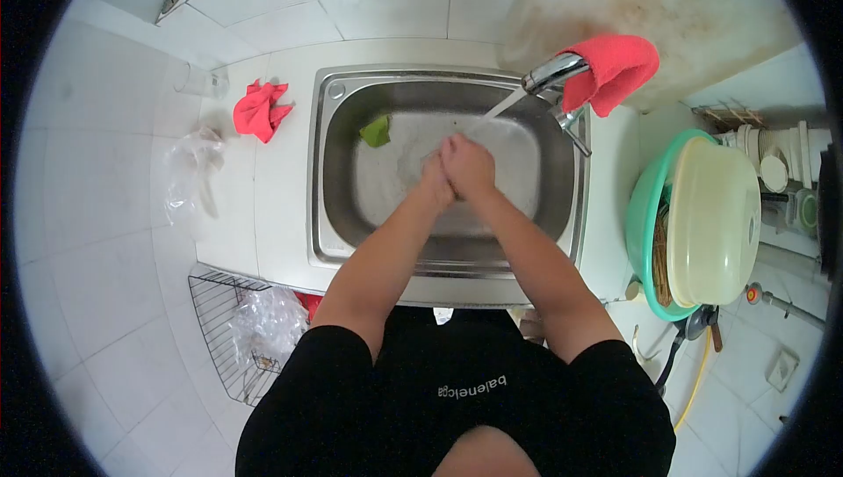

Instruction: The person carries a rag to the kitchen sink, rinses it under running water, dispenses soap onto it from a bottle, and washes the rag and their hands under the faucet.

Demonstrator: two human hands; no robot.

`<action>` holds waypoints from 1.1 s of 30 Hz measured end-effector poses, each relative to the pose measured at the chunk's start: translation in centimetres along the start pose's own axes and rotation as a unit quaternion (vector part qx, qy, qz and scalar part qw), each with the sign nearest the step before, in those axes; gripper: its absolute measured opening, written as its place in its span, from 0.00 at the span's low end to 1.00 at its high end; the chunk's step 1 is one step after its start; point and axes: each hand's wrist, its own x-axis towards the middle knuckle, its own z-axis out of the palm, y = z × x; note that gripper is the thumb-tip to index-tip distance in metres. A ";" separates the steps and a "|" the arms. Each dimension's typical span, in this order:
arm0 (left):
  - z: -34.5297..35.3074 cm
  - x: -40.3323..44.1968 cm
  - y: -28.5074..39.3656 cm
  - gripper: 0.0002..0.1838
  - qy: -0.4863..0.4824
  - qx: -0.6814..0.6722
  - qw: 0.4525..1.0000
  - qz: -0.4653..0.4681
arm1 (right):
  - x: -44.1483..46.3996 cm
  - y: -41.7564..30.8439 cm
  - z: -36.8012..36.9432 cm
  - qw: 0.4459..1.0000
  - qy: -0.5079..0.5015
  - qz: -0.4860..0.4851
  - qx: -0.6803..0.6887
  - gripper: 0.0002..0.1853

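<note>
One right hand clasped against the left hand

They press together over the stainless-steel sink; whether they pinch anything cannot be told. The faucet's slanting water stream lies ahead-right, nearer the right hand; a green pad lies ahead-left, nearer the left.

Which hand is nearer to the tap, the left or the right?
Right: the right hand is left of the tap; the left hand, touching the right, is farther left.

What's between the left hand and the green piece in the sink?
Only the sink's metal floor shows between the left hand and the green piece in the head view; no separate object lies there.
</note>
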 end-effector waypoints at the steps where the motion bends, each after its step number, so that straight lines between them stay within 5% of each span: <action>1: 1.5 0.0 -0.6 0.18 0.074 0.002 0.997 0.008 | 1.2 0.6 -0.1 0.999 0.050 -0.010 0.003 0.16; 5: 0.5 0.4 0.3 0.15 0.235 0.117 0.964 0.045 | 1.3 0.1 1.0 0.996 0.071 0.047 -0.023 0.16; 6: -1.0 0.6 0.7 0.15 0.233 0.117 0.964 0.043 | -0.6 -0.9 1.8 0.998 0.050 0.043 0.018 0.16; 8: -3.7 0.9 1.4 0.15 0.074 0.076 0.992 0.072 | -0.9 -0.8 2.3 0.997 0.034 0.038 0.056 0.16; 9: -2.2 0.6 1.2 0.15 0.073 0.076 0.992 0.074 | -0.2 0.3 3.0 0.995 0.047 0.061 0.064 0.17; 11: 1.8 -0.7 0.5 0.17 0.258 0.108 0.959 0.038 | 1.7 2.8 4.3 0.992 0.057 0.081 0.074 0.17; 14: 1.8 0.8 1.7 0.22 0.194 0.047 0.979 0.040 | 4.0 5.2 3.0 0.957 0.049 0.164 0.235 0.18; 15: 1.6 0.9 2.5 0.22 0.194 0.045 0.979 0.038 | 3.3 4.0 0.1 0.827 -0.061 0.266 0.491 0.19; 16: 1.3 0.8 3.8 0.25 0.134 0.008 0.990 0.033 | 2.9 3.5 -1.6 0.611 -0.164 0.341 0.695 0.21; 17: 1.2 0.8 4.4 0.28 0.073 -0.029 0.997 0.028 | 2.9 4.3 -1.3 0.612 -0.164 0.342 0.694 0.21; 18: 1.3 0.6 4.4 0.28 0.073 -0.030 0.996 0.028 | 3.1 5.3 -0.5 0.680 -0.148 0.254 0.672 0.23; 19: 1.5 0.1 4.4 0.30 0.137 0.051 0.989 0.022 | 3.2 5.8 0.3 0.739 -0.132 0.164 0.640 0.26; 20: 1.7 -0.3 4.4 0.32 0.201 0.130 0.971 0.016 | 3.8 6.3 1.0 0.739 -0.136 0.164 0.639 0.26; 22: 5.1 -1.4 3.6 0.32 0.244 0.063 0.967 -0.040 | 5.2 6.5 1.9 0.937 -0.034 0.003 0.347 0.25; 23: 6.2 -1.6 3.3 0.31 0.280 0.000 0.955 -0.099 | 4.8 5.6 1.6 0.937 -0.038 0.001 0.347 0.25; 24: 5.6 -1.0 3.2 0.31 0.279 -0.004 0.955 -0.097 | 3.7 3.8 0.7 0.978 -0.047 0.013 0.204 0.23; 25: 4.2 0.0 3.0 0.32 0.163 0.008 0.984 -0.073 | 2.5 2.2 0.0 0.997 -0.053 0.025 0.057 0.22; 26: 2.8 1.0 2.7 0.33 0.045 0.020 0.998 -0.048 | 1.5 1.0 0.0 0.996 -0.033 0.064 0.058 0.19; 27: 1.1 2.1 2.8 0.33 0.043 0.017 0.998 -0.047 | 0.3 0.0 -0.4 0.996 -0.033 0.062 0.054 0.19; 29: -1.8 3.3 3.1 0.30 0.043 0.229 0.968 -0.093 | -1.7 -1.3 -1.0 0.995 -0.030 -0.012 0.094 0.17; 33: 0.4 1.6 2.2 0.22 0.095 0.228 0.969 -0.005 | -0.6 -1.3 0.3 0.997 -0.016 -0.036 0.065 0.16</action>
